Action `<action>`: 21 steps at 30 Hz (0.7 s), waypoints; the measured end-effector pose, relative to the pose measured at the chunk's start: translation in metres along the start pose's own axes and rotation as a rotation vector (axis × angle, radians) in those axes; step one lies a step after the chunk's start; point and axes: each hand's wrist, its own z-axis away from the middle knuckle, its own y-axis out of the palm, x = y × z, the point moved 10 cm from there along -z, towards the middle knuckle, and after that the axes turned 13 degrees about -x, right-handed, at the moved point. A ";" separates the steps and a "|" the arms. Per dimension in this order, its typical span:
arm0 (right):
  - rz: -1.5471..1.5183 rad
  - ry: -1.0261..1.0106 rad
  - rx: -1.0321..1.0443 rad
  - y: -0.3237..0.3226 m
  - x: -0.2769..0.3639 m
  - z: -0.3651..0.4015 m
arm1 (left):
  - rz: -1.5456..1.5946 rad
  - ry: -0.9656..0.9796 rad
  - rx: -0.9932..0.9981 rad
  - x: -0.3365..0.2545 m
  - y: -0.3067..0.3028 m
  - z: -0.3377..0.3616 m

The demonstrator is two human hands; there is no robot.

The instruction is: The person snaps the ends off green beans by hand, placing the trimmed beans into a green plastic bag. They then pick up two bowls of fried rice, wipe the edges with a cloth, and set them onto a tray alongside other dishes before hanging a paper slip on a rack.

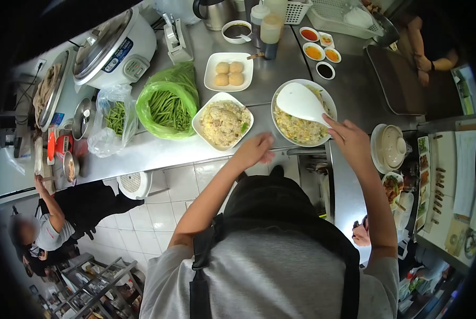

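My right hand (349,141) grips the handle of a white rice paddle (296,101). The paddle's broad head covers part of the fried rice (297,127) in a round white bowl (274,114). My left hand (256,150) hovers empty by the counter's front edge, its fingers loosely bent and apart. Just left of it, a square white dish (199,130) holds a mound of fried rice (225,121). Behind that dish, a square plate (210,64) carries several round pale-brown balls (229,73).
Green beans (169,110) fill a green bag beside a clear bag (102,135). A rice cooker (115,50) stands at back left. Small sauce dishes (313,51) and squeeze bottles (270,32) sit at the back. Another person works at far left; a lidded pot (392,148) is at right.
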 end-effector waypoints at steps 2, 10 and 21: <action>0.013 -0.051 0.021 0.011 -0.006 -0.001 | -0.005 0.113 -0.190 -0.022 0.010 -0.025; -0.074 0.100 0.116 0.022 -0.076 0.005 | 0.197 -0.029 -0.193 -0.014 0.027 -0.054; -0.313 0.243 0.295 0.025 -0.096 -0.014 | -0.862 0.811 -0.766 -0.159 -0.004 -0.045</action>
